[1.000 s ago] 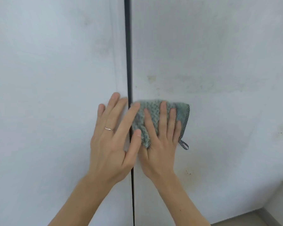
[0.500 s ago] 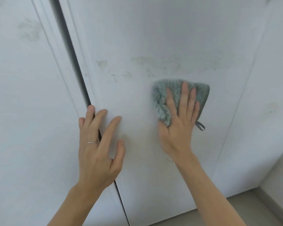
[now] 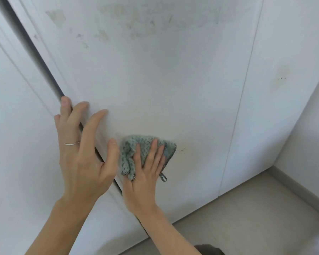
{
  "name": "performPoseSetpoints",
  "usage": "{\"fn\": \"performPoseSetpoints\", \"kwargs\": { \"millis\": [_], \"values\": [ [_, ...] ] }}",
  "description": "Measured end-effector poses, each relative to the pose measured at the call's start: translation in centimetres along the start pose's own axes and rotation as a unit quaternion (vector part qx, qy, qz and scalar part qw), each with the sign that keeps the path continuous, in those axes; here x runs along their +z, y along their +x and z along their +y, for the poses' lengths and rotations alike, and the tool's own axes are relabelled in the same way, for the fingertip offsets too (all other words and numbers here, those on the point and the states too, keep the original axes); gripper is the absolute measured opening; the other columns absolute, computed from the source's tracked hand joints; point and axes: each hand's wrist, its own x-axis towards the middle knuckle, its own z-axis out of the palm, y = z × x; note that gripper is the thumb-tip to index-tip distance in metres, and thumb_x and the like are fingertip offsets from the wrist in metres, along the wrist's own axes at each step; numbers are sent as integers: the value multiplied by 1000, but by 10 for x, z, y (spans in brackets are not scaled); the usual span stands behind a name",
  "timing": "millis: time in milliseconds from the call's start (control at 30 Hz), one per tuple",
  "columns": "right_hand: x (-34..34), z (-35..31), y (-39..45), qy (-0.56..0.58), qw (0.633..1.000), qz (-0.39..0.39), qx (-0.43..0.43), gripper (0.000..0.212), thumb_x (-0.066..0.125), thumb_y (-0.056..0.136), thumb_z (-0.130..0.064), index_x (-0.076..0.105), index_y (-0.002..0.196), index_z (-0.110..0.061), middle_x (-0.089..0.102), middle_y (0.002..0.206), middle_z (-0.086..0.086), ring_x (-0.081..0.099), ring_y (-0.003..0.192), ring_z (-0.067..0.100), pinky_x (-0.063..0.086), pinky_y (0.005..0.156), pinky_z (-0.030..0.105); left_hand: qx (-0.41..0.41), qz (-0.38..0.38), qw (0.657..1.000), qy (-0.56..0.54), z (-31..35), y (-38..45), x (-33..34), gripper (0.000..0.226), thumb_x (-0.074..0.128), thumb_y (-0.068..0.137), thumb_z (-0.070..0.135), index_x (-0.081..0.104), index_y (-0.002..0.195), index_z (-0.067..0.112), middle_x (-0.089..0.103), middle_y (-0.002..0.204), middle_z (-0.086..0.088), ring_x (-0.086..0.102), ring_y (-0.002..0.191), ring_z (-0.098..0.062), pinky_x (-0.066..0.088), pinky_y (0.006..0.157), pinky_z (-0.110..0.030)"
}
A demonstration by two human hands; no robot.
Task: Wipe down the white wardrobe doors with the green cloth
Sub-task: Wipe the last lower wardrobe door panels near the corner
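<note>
Green cloth, soft, light and crumpled, lies low on the door near its left edge, pinned under the flat right hand; left hand open, fingertips braced beside it.

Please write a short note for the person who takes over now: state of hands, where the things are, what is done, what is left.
Left hand: open, fingers spread at the door edge beside the dark gap.
Right hand: flat, pressing the green cloth on the lower part of the middle door.
Done: cannot tell from this view.
Left: yellowish stains near the door's top, specks right of the cloth, a mark on the right door.
</note>
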Motion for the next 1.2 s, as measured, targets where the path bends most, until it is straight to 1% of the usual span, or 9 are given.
{"fn": "performPoseSetpoints", "kwargs": {
  "millis": [100, 200, 367, 467, 633, 800, 900, 1033, 1200],
  "values": [
    [-10, 16, 8, -1, 999, -12, -31, 81, 43, 95, -35, -5, 159, -50, -19, 169, -10, -15, 157, 24, -13, 125, 42, 5, -11, 1000, 0, -5, -11, 1, 41, 61, 90, 2, 63, 130, -9, 48, 144, -33, 23, 155, -45, 15, 129, -51],
    [-48, 25, 74, 35, 997, 64, 26, 76, 36, 98, -37, -10, 154, -57, -18, 168, -14, -15, 157, 19, -9, 126, 46, 2, -6, 1000, -25, -7, -14, 2, 41, 61, 90, 1, 63, 129, -9, 48, 144, -33, 23, 155, -45, 14, 129, -48],
    [-117, 29, 178, 142, 952, 197, 188, 70, 42, 104, -34, 7, 163, -24, 2, 172, -4, -5, 158, 13, 0, 126, 49, -5, -8, 998, -57, -6, -15, 3, 40, 58, 90, 1, 63, 129, -7, 49, 148, -28, 23, 157, -41, 12, 130, -45],
    [-105, 11, 173, 128, 943, 232, 200, 63, 40, 104, -33, 16, 162, -24, 7, 172, 2, -1, 158, 21, 4, 126, 51, 0, -18, 998, -66, -11, -16, -1, 39, 57, 91, 2, 63, 129, -7, 49, 150, -26, 23, 157, -41, 12, 130, -46],
    [-17, -17, 57, 4, 995, 93, 27, 67, 37, 104, -47, 4, 162, -39, -9, 171, 6, -12, 158, 30, -3, 125, 57, -4, -20, 997, -70, -12, -19, -4, 40, 55, 91, 1, 63, 130, -7, 50, 150, -25, 26, 157, -38, 19, 130, -50],
    [-7, -7, 19, -32, 997, -8, -70, 73, 40, 101, -51, -6, 157, -52, -21, 169, -11, -16, 157, 24, -12, 125, 47, -8, -32, 998, -62, -14, -23, -9, 40, 57, 94, 2, 63, 132, -4, 50, 153, -22, 29, 157, -35, 22, 129, -50],
    [-54, -4, 82, 47, 996, 73, 8, 67, 37, 102, -51, -7, 151, -64, -13, 167, -17, -14, 157, 14, -8, 127, 46, -4, -37, 997, -63, -16, -26, -9, 40, 56, 94, 5, 63, 133, -3, 50, 153, -21, 28, 157, -35, 23, 128, -53],
    [-126, 0, 195, 120, 951, 208, 195, 64, 39, 108, -43, 9, 163, -28, 1, 172, -4, -2, 158, 14, 2, 127, 48, -13, -49, 996, -69, -13, -28, -9, 42, 56, 94, 8, 64, 134, -1, 47, 155, -19, 25, 159, -32, 21, 129, -51],
    [-119, -21, 207, 107, 954, 213, 180, 59, 34, 109, -41, 7, 160, -32, 1, 172, 0, -5, 158, 17, 1, 126, 47, -8, -56, 997, -53, -13, -25, -13, 43, 59, 94, 11, 64, 135, 1, 47, 156, -16, 27, 158, -29, 32, 122, -59]
  ]
}}
